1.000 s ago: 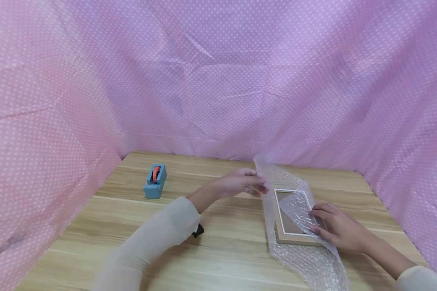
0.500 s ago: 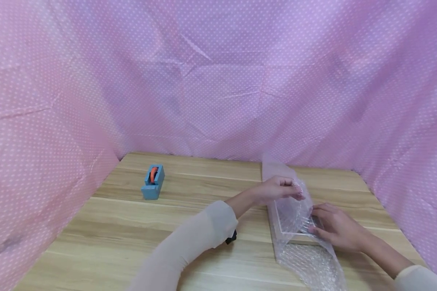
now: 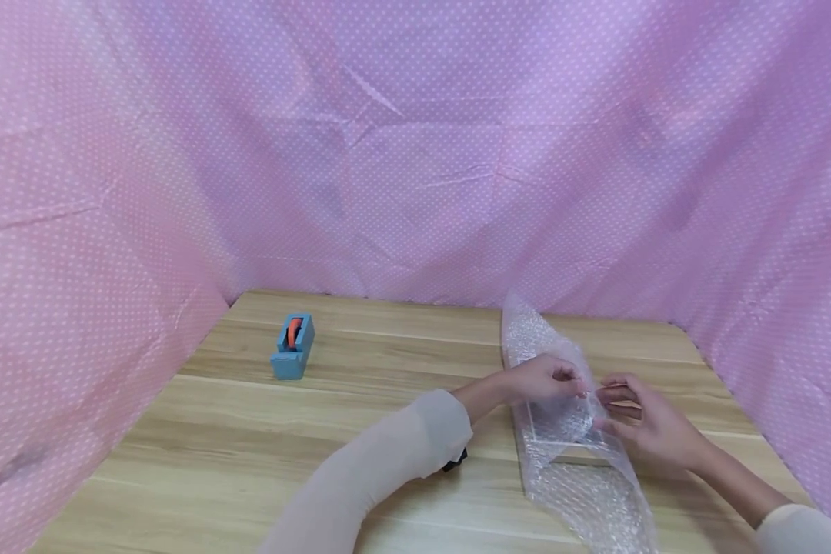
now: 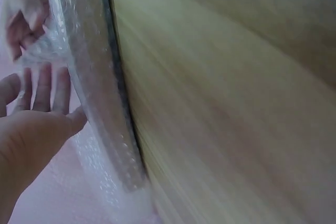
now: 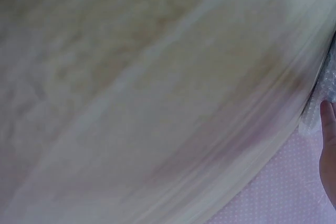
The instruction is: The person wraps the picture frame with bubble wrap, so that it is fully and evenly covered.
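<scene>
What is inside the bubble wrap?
A pale frame, blurred where seen through the bubble wrap; its near edge shows more clearly at a gap. The left hand hides part of it, and its underside is covered.

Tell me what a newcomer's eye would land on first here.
The pink polka-dot cloth stands out first, rising behind and beside the wooden table. On the table's right half, the left hand and right hand are close together at bubble wrap partly covering a frame. A blue tape dispenser with an orange roll stands apart at the table's left.
</scene>
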`<state>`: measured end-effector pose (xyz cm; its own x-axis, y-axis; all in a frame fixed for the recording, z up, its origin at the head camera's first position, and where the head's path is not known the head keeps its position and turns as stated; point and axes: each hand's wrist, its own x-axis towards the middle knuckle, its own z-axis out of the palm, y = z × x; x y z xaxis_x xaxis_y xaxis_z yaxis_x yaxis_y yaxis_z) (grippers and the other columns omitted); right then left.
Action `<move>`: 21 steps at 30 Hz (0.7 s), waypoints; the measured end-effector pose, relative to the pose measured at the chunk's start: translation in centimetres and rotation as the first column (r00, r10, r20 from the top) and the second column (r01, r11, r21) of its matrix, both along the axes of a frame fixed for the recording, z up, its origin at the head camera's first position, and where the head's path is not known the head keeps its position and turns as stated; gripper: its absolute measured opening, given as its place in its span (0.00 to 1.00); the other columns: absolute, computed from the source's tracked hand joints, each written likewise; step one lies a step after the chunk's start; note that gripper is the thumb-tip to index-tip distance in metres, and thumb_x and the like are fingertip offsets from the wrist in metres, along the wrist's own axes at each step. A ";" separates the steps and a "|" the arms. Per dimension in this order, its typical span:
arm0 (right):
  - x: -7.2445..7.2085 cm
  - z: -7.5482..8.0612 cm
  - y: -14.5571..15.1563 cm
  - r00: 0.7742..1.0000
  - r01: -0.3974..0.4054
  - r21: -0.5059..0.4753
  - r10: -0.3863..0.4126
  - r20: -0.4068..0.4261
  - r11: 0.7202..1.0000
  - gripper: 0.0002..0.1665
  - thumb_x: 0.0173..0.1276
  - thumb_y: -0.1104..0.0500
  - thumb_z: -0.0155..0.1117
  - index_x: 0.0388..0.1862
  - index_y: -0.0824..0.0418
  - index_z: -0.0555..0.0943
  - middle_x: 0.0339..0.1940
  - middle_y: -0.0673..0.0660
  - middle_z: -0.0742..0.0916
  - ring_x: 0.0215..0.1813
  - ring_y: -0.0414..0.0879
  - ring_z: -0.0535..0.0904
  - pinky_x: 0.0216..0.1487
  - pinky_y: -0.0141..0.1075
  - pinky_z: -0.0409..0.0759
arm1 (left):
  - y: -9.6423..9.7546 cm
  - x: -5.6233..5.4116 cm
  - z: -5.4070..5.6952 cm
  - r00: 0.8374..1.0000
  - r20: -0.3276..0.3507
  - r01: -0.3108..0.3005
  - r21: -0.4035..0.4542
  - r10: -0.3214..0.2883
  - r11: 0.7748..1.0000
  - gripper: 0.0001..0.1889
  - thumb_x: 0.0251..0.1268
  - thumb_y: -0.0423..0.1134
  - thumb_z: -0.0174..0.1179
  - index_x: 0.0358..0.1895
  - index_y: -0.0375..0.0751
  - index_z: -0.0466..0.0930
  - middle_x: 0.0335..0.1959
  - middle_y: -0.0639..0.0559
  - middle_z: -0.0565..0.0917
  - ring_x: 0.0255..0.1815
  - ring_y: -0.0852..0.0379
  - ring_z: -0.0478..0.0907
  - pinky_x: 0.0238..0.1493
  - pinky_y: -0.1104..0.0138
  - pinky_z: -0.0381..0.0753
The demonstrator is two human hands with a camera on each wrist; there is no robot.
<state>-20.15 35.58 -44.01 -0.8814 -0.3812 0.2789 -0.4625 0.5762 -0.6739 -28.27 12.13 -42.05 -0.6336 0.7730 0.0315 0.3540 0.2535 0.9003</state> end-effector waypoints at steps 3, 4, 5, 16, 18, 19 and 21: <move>-0.3 -0.1 0.1 1.000 -0.005 -0.052 0.005 -0.004 0.999 0.40 0.63 0.67 0.75 0.68 0.75 0.64 0.55 0.71 0.82 0.52 0.37 0.83 0.51 0.30 0.84 | 0.3 0.5 0.1 0.995 -0.099 0.013 -0.165 -0.030 0.986 0.10 0.76 0.40 0.61 0.48 0.39 0.89 0.40 0.55 0.89 0.37 0.70 0.77 0.43 0.80 0.75; -0.4 -0.1 0.1 1.000 0.004 -0.058 -0.004 -0.009 0.998 0.41 0.63 0.68 0.75 0.69 0.75 0.63 0.57 0.73 0.81 0.51 0.36 0.83 0.49 0.30 0.85 | 0.3 0.7 0.1 0.993 -0.111 0.013 -0.206 -0.037 0.978 0.10 0.75 0.40 0.61 0.49 0.40 0.89 0.41 0.58 0.90 0.38 0.71 0.78 0.44 0.80 0.75; -0.5 -0.1 0.2 1.000 0.012 -0.068 -0.013 -0.011 0.998 0.42 0.63 0.70 0.74 0.71 0.75 0.62 0.58 0.74 0.80 0.50 0.36 0.84 0.48 0.30 0.85 | 0.4 0.9 0.2 0.992 -0.117 0.015 -0.241 -0.044 0.970 0.10 0.74 0.39 0.62 0.51 0.41 0.89 0.43 0.59 0.90 0.40 0.72 0.78 0.45 0.81 0.74; -0.8 -0.8 0.2 0.986 0.091 0.066 -0.081 -0.144 0.994 0.20 0.60 0.71 0.75 0.51 0.77 0.82 0.56 0.70 0.82 0.42 0.34 0.82 0.41 0.27 0.85 | -0.4 0.3 0.3 0.983 -0.127 0.089 -0.284 -0.129 0.955 0.13 0.74 0.33 0.61 0.56 0.44 0.88 0.53 0.59 0.88 0.53 0.73 0.79 0.54 0.83 0.72; -0.8 -0.8 0.2 0.989 0.107 0.098 -0.097 -0.110 0.989 0.19 0.63 0.68 0.74 0.51 0.75 0.83 0.52 0.67 0.85 0.42 0.34 0.83 0.39 0.29 0.85 | -1.1 -0.1 0.3 0.972 -0.199 0.070 -0.266 -0.126 0.961 0.13 0.73 0.33 0.61 0.56 0.43 0.88 0.51 0.58 0.89 0.50 0.72 0.81 0.51 0.83 0.73; -0.8 -0.8 0.2 0.991 0.111 0.114 -0.101 -0.088 0.987 0.19 0.64 0.67 0.73 0.52 0.75 0.83 0.49 0.66 0.87 0.41 0.35 0.83 0.39 0.30 0.85 | -1.5 -0.3 0.3 0.967 -0.234 0.043 -0.250 -0.104 0.967 0.12 0.72 0.33 0.62 0.55 0.42 0.88 0.50 0.57 0.89 0.49 0.71 0.82 0.51 0.83 0.74; -0.8 -0.7 0.2 0.993 0.118 0.134 -0.115 -0.035 0.984 0.20 0.67 0.65 0.72 0.54 0.75 0.82 0.46 0.64 0.89 0.40 0.37 0.84 0.39 0.31 0.86 | -2.5 -0.7 0.5 0.960 -0.281 -0.063 -0.221 -0.002 0.973 0.12 0.69 0.32 0.64 0.52 0.41 0.89 0.48 0.56 0.90 0.47 0.69 0.82 0.48 0.81 0.76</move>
<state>-20.93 35.81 -44.74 -0.9148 -0.3123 0.2562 -0.4040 0.7122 -0.5741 -29.02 9.62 -41.56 -0.6483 0.7605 0.0365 0.5700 0.4530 0.6855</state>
